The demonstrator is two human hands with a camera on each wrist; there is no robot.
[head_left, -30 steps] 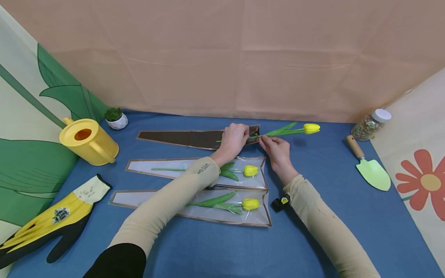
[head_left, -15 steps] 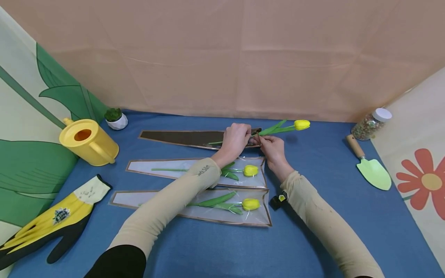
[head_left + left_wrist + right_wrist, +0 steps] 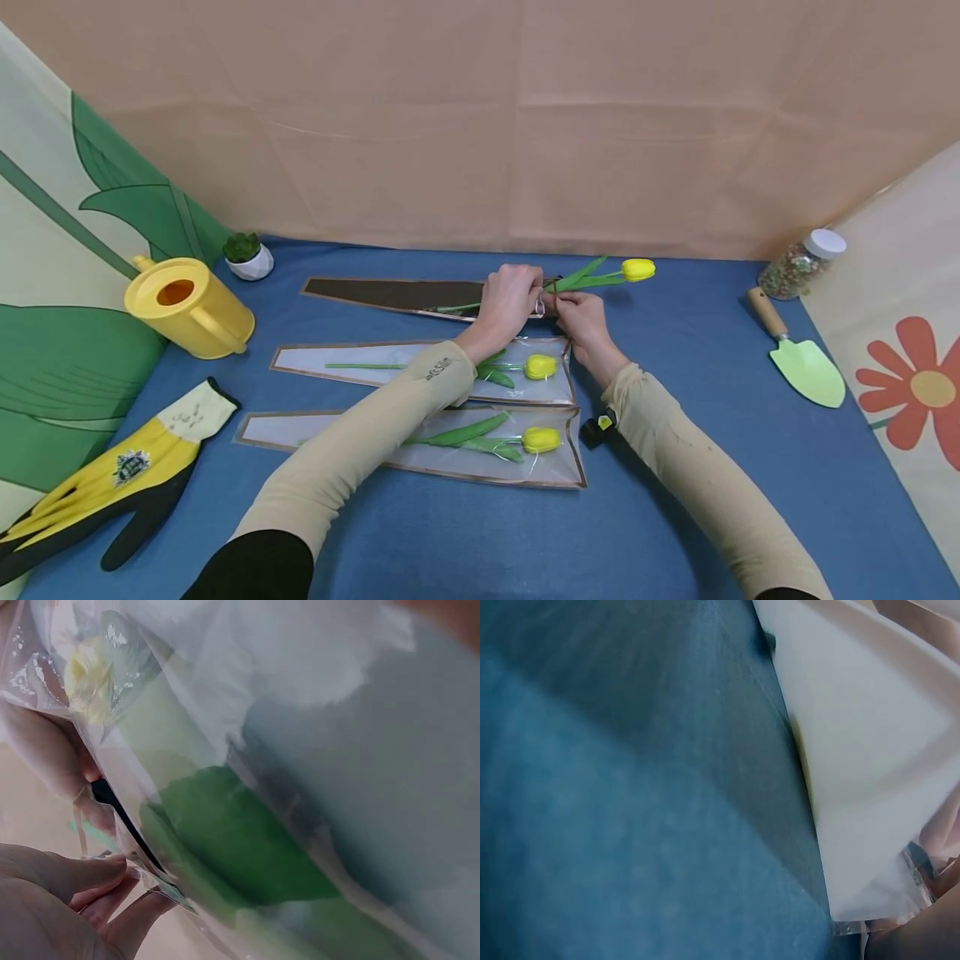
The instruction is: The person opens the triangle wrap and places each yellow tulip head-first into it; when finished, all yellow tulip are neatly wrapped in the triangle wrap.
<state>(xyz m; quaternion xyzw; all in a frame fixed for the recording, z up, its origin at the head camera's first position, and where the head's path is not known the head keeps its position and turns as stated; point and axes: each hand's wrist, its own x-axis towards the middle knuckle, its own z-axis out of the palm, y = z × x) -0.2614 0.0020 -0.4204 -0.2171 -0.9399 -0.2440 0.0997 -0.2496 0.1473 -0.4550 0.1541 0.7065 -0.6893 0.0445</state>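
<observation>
In the head view my left hand [image 3: 510,304] grips the mouth end of a dark flower sleeve [image 3: 375,291] with a gold-coloured edge. A yellow tulip [image 3: 637,269] runs through the mouth, its stem end inside the sleeve and its bloom outside to the right. My right hand [image 3: 585,323] pinches at the mouth, seemingly on the tulip's stem; its fingertips are partly hidden. In the left wrist view, left fingers [image 3: 97,885] pinch clear film close to the right hand [image 3: 49,754]. At the right wrist view's lower edge shows part of my right hand [image 3: 919,930].
Two clear-fronted sleeves [image 3: 517,472], each with a yellow tulip, lie below. A yellow watering can [image 3: 225,321], potted plant [image 3: 253,262] and garden glove [image 3: 142,450] stand or lie left. A jar [image 3: 791,271] and trowel [image 3: 808,375] are at right.
The tulip has slid left, deeper into the dark sleeve, and its stem end lies farther left. My right hand has shifted left towards my left hand, which stays nearly still.
</observation>
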